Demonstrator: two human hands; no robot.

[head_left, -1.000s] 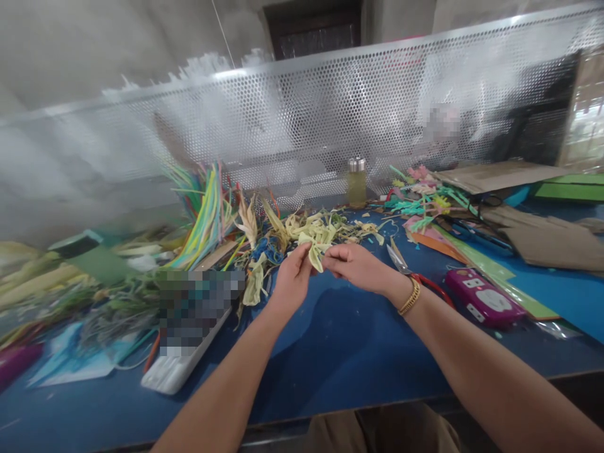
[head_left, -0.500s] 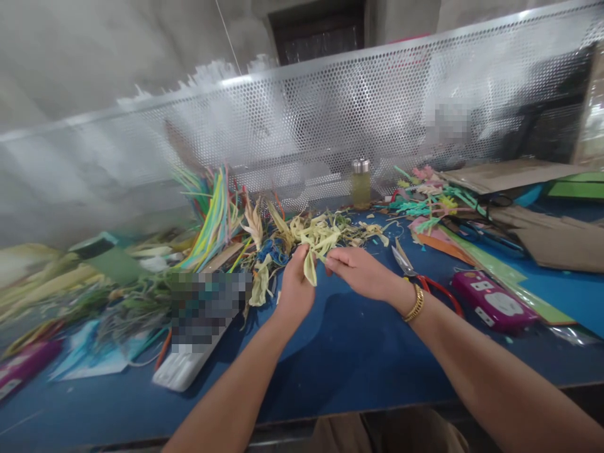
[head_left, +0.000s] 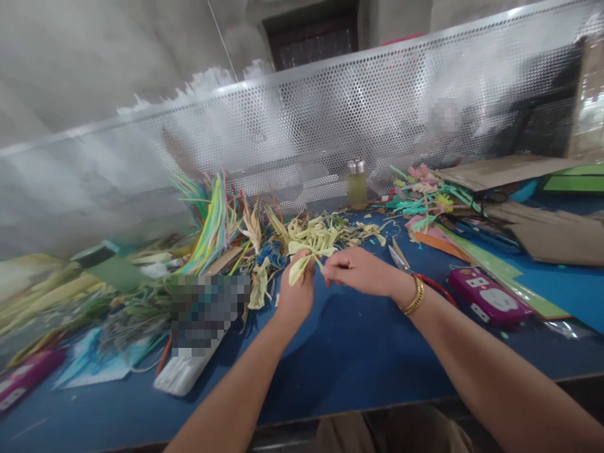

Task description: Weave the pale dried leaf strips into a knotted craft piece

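My left hand [head_left: 298, 286] is closed around the base of a pale yellow-green corn husk piece [head_left: 301, 267], whose leaf-like petals spread over the thumb. Just to its right, my right hand [head_left: 352, 269] pinches at a thin greenish stem end of the same piece; the fingertips partly hide it. A gold bracelet [head_left: 414, 297] circles my right wrist. Right behind both hands lies a heap of pale husk strips [head_left: 318, 229]. Scissors [head_left: 400, 258] with red handles rest by my right wrist.
Left on the blue table [head_left: 358, 352] are a white tray-like object [head_left: 182, 374], coloured pipe cleaners [head_left: 212, 214] and a face mask [head_left: 94, 365]. A purple box [head_left: 488, 297], cardboard [head_left: 561, 233] and a jar [head_left: 357, 185] stand or lie right and behind. A perforated metal screen [head_left: 325, 119] closes the back.
The husk piece has turned in my left hand, and its petals now fan out wider to the left. My right fingers have shifted slightly down beside it. The view has moved a little.
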